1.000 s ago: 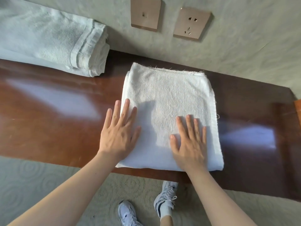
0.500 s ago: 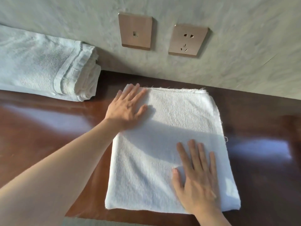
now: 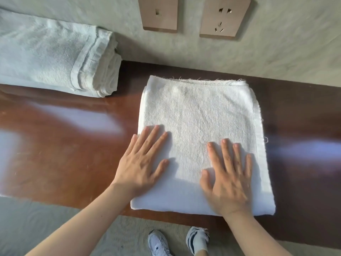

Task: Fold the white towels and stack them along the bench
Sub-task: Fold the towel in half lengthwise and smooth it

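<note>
- Head view: my left hand (image 3: 141, 163) and right hand (image 3: 227, 179), grip released, press flat on the folded white terry towel (image 3: 199, 122) on the glossy brown tabletop (image 3: 60, 145).
- Folding looks done; stacking beside the pale folded towel pile (image 3: 55, 58) remains.

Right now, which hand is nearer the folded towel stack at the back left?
Left. The left hand rests on the flat towel's near-left edge, closer to the folded towel stack; the right hand presses farther right.
</note>
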